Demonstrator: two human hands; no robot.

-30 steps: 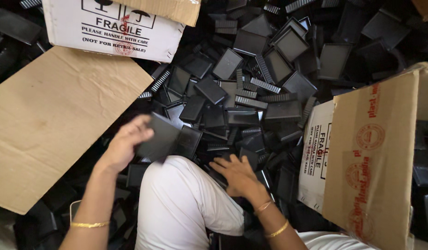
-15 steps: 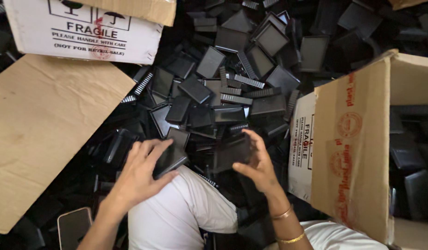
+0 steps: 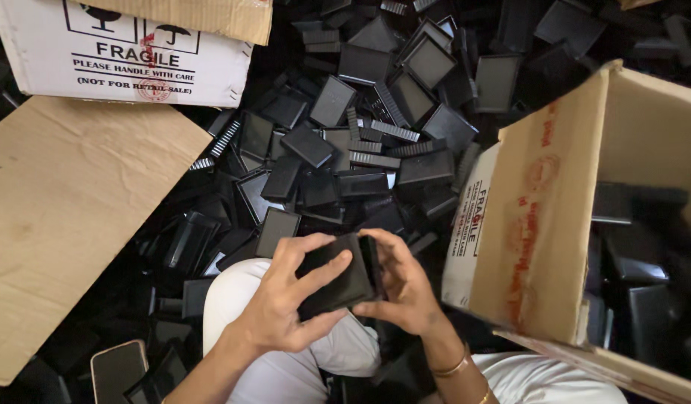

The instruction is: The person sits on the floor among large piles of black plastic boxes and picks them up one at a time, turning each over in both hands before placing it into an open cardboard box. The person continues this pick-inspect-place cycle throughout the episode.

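Black tray btwn both hands; white box upper-left

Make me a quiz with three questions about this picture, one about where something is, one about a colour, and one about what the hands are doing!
1. Where is the open cardboard box with black pieces inside?
A. to the right of the hands
B. on the person's lap
C. under the flat cardboard sheet

2. What colour are the plastic pieces piled on the floor?
A. white
B. black
C. red

3. What are the two hands doing?
A. resting empty on the knees
B. both holding one black piece
C. closing the box flaps

Answers:
1. A, the box lies open at the right edge of the view, beside the hands.
2. B, the whole pile is black.
3. B, the left hand and right hand both grip the black piece above the lap.
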